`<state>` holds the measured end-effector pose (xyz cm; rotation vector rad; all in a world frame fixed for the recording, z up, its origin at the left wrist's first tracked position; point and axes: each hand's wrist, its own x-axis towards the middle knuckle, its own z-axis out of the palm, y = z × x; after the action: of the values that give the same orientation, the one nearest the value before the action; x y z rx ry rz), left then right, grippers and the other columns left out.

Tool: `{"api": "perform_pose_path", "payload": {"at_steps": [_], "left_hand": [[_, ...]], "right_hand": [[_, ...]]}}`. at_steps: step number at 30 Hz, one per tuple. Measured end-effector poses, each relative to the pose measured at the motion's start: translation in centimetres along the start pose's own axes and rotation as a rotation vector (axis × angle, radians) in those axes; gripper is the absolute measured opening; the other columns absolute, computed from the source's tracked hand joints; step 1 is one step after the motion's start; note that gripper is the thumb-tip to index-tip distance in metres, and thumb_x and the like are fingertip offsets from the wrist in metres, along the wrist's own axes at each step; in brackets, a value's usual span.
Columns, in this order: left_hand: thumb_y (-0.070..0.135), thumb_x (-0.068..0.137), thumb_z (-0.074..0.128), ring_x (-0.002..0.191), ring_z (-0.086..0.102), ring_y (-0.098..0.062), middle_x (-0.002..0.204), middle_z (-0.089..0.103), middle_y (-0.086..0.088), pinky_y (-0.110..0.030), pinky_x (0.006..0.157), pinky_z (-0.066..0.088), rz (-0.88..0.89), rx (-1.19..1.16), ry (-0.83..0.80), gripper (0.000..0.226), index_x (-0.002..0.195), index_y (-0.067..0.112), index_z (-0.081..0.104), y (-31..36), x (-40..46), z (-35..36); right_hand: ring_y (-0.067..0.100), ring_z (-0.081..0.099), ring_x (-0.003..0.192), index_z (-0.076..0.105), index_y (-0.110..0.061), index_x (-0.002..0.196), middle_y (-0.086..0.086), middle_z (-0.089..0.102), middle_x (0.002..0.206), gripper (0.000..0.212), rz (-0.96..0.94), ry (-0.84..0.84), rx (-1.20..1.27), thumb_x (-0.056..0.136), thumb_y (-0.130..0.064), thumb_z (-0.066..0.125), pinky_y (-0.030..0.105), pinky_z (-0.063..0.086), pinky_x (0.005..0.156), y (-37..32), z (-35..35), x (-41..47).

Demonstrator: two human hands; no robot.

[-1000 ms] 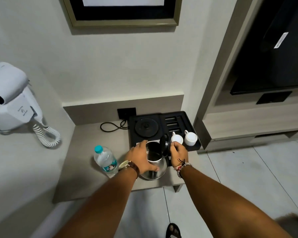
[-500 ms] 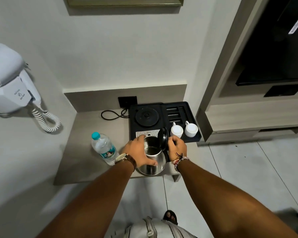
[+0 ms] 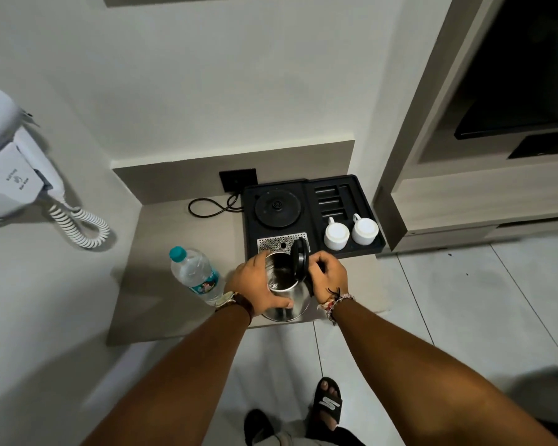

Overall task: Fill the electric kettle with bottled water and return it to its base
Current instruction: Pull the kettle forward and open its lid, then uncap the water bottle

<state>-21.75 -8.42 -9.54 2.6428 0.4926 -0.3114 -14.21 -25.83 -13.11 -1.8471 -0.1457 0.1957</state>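
Hands: left wraps kettle body, right grips its handle.

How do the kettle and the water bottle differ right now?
The kettle is shiny metal with its black lid flipped open; the bottle is clear plastic with its teal cap still on. The left hand and right hand hold the kettle; nothing touches the bottle. The kettle looks empty; the bottle holds water. Both stand upright on the counter.
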Motion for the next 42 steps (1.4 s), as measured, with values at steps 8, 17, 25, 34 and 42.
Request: {"api": "perform_pose_path", "payload": {"at_steps": [8,17,25,34,42], "left_hand": [[0.067,0.061,0.082,0.148,0.021,-0.031,0.164,0.022,-0.009,-0.048,0.119,0.026,0.106,-0.062,0.131,0.137,0.159,0.018,0.000,-3.3,-3.4,1.2],[0.061,0.075,0.054,0.114,0.044,-0.040,0.128,0.048,-0.014,-0.056,0.092,0.035,-0.048,0.018,0.822,0.074,0.134,0.017,0.053,-10.1,-8.6,-2.8],[0.040,0.095,0.042,0.122,0.040,-0.027,0.127,0.059,0.003,-0.049,0.093,0.028,-0.044,0.033,0.704,0.043,0.135,0.040,0.057,-12.5,-6.4,-8.6],[0.046,0.089,0.069,0.107,0.050,-0.032,0.106,0.060,-0.003,-0.045,0.084,0.033,-0.100,-0.095,0.778,0.033,0.107,0.019,0.061,-11.7,-5.0,-9.6],[0.055,0.081,0.076,0.077,0.057,0.003,0.081,0.061,0.019,-0.008,0.060,0.038,0.285,-0.346,0.410,0.032,0.102,0.035,0.064,-6.9,-7.0,-6.4]], "right_hand": [[0.024,0.011,0.159,0.031,-0.023,0.157,0.001,0.030,0.166,0.107,-0.209,-0.099,-0.529,0.077,-0.093,0.040,0.052,0.017,0.124,2.0,-0.4,-3.7],[0.041,0.037,0.139,0.047,-0.012,0.144,0.018,0.041,0.149,0.102,-0.145,0.027,-0.613,0.072,-0.081,0.064,0.061,0.040,0.112,0.4,2.5,-4.4],[0.040,0.037,0.138,0.046,-0.011,0.144,0.018,0.042,0.148,0.106,-0.114,0.027,-0.631,0.069,-0.084,0.058,0.055,0.037,0.114,-0.6,2.7,-4.7],[0.038,0.036,0.139,0.045,-0.015,0.145,0.015,0.041,0.149,0.099,-0.083,0.010,-0.626,0.072,-0.078,0.069,0.054,0.037,0.116,-1.3,2.5,-5.1],[0.038,0.038,0.137,0.045,-0.015,0.144,0.015,0.043,0.147,0.099,-0.075,0.007,-0.646,0.072,-0.079,0.067,0.053,0.039,0.113,-1.2,2.5,-5.0]]}}
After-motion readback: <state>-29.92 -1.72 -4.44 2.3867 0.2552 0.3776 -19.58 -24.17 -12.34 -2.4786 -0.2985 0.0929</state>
